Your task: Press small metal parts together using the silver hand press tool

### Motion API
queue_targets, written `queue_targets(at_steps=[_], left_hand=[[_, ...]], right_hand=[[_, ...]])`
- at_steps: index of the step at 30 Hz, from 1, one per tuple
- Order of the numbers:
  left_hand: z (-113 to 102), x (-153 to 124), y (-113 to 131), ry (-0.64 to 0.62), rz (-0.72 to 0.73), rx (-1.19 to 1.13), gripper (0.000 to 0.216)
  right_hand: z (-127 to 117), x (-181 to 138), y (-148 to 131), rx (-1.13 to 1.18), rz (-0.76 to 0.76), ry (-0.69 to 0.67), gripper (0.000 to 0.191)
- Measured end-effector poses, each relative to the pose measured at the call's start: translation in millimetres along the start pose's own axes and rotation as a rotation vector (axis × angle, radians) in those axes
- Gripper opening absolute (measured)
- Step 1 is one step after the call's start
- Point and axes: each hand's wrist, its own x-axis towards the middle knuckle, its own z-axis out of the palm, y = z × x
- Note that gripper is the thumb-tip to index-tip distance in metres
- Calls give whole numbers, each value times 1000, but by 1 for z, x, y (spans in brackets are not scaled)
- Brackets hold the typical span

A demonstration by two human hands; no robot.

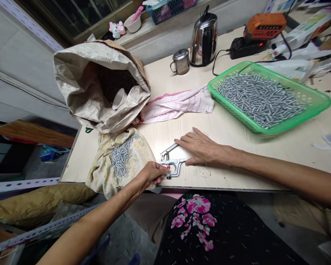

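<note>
A small silver press tool point(173, 161) with two handles lies on the pale wooden table point(231, 129) near its front edge. My right hand point(200, 147) rests on its handles with the fingers laid flat. My left hand point(153, 173) is pinched at the tool's jaw, fingertips together on something too small to make out. Just left of it a patterned cloth point(107, 165) carries a heap of small silver metal pieces point(123, 156).
A green basket point(320, 105) full of silver metal pieces stands at the right. A big open sack point(82, 95) with a white cup inside sits at the left, a pink-white towel point(179, 105) beside it. Behind are a kettle point(204, 36), a metal mug point(180, 62) and a charger point(262, 27).
</note>
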Motion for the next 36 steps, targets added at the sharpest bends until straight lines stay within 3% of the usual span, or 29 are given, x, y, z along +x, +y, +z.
queue_targets(at_steps=[5, 7, 10, 12, 13, 16, 19, 21, 27, 36], left_hand=[[-1, -2, -2, 22, -43, 81, 42], [1, -9, -2, 118, 13, 236, 42], [10, -22, 1, 427, 314, 592, 35], [18, -25, 6, 547, 565, 785, 24], [22, -24, 9, 549, 674, 856, 23], [29, -7, 21, 428, 903, 1002, 49], [28, 10, 31, 266, 959, 1055, 58], [28, 16, 35, 227, 939, 1078, 59], [42, 16, 45, 247, 929, 1113, 66], [46, 21, 50, 168, 926, 1208, 21]], right_hand=[[-1, -5, -2, 20, 4, 4, 72], [2, -6, -3, 30, -4, 33, 68], [7, -8, -6, 33, -5, 66, 65], [9, -8, -10, 34, 0, 76, 66], [10, -9, -11, 37, 3, 80, 67], [11, -11, -12, 59, 12, 101, 75], [10, -18, -8, 82, 54, 100, 89], [6, -23, -4, 60, 128, 79, 92], [-7, -31, -8, 2, 213, -13, 56], [10, -39, -19, 8, 214, 65, 16]])
